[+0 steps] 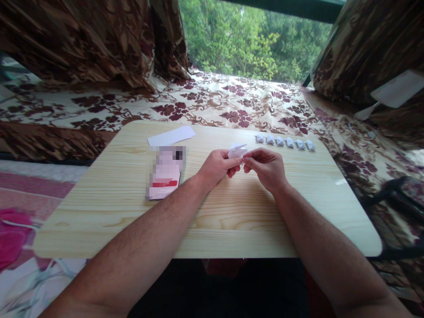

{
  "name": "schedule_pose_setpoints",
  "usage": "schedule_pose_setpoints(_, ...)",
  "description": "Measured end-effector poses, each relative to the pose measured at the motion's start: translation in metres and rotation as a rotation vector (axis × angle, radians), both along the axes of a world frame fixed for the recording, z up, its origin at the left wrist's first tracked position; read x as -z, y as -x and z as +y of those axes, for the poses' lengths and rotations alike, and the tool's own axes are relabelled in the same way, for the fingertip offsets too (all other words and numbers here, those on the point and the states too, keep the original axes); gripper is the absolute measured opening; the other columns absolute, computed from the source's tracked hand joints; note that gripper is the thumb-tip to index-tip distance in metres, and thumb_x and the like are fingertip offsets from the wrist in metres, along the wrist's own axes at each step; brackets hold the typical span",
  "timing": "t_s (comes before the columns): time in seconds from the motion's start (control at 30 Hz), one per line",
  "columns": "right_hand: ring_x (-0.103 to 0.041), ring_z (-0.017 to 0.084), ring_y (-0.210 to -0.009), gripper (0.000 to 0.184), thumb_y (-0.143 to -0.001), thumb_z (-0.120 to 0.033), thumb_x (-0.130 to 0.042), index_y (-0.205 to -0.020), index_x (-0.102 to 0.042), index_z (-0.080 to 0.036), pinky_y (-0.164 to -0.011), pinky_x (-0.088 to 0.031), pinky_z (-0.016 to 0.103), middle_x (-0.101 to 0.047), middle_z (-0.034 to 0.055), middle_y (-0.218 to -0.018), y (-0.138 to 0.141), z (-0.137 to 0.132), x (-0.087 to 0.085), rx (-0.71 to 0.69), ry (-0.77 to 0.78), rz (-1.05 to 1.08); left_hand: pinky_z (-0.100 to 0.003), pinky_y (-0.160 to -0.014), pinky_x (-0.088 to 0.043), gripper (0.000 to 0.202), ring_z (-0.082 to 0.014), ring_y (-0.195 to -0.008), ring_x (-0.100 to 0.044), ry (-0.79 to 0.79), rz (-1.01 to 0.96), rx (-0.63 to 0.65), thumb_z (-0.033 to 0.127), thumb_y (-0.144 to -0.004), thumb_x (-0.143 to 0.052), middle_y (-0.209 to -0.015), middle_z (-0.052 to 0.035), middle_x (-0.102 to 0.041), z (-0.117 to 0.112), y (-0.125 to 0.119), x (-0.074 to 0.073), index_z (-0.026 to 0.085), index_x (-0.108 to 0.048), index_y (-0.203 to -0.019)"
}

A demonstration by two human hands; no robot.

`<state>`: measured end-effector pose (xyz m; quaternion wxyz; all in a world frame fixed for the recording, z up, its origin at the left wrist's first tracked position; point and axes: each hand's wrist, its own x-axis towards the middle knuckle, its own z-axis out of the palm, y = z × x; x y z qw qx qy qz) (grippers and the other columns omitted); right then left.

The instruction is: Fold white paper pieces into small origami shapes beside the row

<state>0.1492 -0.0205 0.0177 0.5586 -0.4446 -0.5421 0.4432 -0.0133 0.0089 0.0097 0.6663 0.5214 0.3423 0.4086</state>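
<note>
A small folded white paper piece [237,150] is pinched between both my hands above the middle of a light wooden table [212,212]. My left hand [217,167] grips its left side with thumb and fingers closed. My right hand [266,167] pinches its right edge, fingers curled. A row of several small folded white paper shapes [285,141] lies on the table just beyond my right hand.
A white paper strip [171,135] lies at the table's far left. Below it rests a blurred pink and red card or booklet [164,173]. Floral fabric [212,101] covers the surface behind; curtains [86,39] flank a window.
</note>
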Motion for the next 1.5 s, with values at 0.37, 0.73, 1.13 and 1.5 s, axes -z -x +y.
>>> schedule_pose_setpoints(0.37,-0.061,0.013,-0.051,0.015,-0.073,-0.030,-0.077,-0.077,-0.071,-0.016,-0.052,-0.051,0.027,-0.067,0.0003,-0.059,-0.0001,0.0001,0.0008,-0.009,0.003,0.010,-0.020,-0.043,-0.035,0.021,-0.0069,-0.046,-0.048,-0.079,0.058,-0.026,0.031,-0.074,-0.071,-0.054,-0.0004,-0.058,-0.0021,-0.0006,0.0000,0.011,-0.066,-0.070)
schedule_pose_setpoints(0.73,-0.060,0.012,-0.050,0.014,-0.074,-0.029,-0.076,-0.077,-0.071,-0.016,-0.051,-0.050,0.026,-0.067,0.0004,-0.057,0.0000,-0.0001,0.0004,-0.003,-0.011,-0.001,-0.021,-0.044,-0.035,0.013,-0.0070,-0.048,-0.048,-0.095,0.080,-0.016,0.024,-0.072,-0.067,-0.057,0.0003,-0.059,-0.0033,-0.0015,-0.0001,0.011,-0.066,-0.071)
schedule_pose_setpoints(1.13,-0.062,0.013,-0.051,0.020,-0.075,-0.033,-0.075,-0.084,-0.067,-0.017,-0.052,-0.053,0.027,-0.067,-0.0005,-0.060,0.0002,-0.0002,0.0005,-0.008,-0.004,0.023,-0.021,-0.044,-0.033,0.013,-0.0067,-0.046,-0.046,-0.085,0.089,-0.045,0.023,-0.071,-0.067,-0.054,0.0013,-0.056,-0.0024,-0.0015,0.0023,0.012,-0.063,-0.064)
schedule_pose_setpoints(1.5,-0.056,0.010,-0.046,0.013,-0.074,-0.026,-0.070,-0.070,-0.065,-0.015,-0.045,-0.042,0.022,-0.064,-0.0001,-0.057,-0.0026,-0.0002,-0.0011,0.005,0.079,-0.095,-0.021,-0.043,-0.032,0.019,-0.0062,-0.044,-0.045,-0.069,0.083,-0.056,0.027,-0.071,-0.071,-0.054,0.0008,-0.056,-0.0021,-0.0027,0.0018,0.012,-0.062,-0.063)
